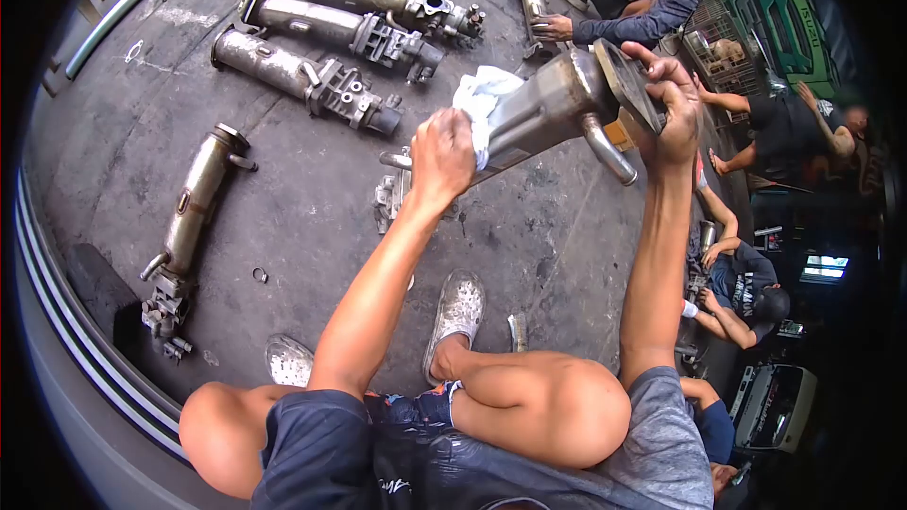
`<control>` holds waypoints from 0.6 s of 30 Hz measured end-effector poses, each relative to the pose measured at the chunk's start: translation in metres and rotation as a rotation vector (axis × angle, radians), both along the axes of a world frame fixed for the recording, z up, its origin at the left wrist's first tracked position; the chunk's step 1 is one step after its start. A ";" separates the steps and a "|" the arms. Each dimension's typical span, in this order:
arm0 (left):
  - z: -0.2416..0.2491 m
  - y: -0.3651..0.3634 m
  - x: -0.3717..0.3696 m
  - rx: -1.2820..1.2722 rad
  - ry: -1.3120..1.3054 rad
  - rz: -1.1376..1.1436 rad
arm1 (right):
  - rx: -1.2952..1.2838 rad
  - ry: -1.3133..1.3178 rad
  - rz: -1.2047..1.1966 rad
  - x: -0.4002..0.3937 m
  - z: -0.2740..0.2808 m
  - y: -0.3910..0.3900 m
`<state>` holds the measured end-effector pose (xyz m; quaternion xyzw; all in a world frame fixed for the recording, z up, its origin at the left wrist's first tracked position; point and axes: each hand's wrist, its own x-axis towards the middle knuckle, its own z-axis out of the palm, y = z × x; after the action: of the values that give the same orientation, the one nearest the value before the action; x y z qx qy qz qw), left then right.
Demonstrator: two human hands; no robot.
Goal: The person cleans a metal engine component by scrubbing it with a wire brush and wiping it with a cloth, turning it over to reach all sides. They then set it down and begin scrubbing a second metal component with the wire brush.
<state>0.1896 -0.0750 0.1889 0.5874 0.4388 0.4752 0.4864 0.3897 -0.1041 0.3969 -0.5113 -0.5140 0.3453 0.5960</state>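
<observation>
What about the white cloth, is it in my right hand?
No, your left hand holds the white cloth against the metal part, while your right hand grips the flange at its end.

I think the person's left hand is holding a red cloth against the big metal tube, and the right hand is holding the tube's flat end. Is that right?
Not quite: the cloth is white, not red, as the head view shows. The left hand does hold it against the metal tube, and the right hand does hold the flat end.
</observation>
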 end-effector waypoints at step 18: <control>-0.003 0.009 0.010 0.528 -0.059 -0.245 | 0.006 -0.155 -0.056 0.030 -0.004 -0.015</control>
<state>0.1992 -0.0656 0.1859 0.7281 0.2113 0.5277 0.3831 0.4194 -0.1187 0.3927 -0.5487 -0.5453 0.2862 0.5654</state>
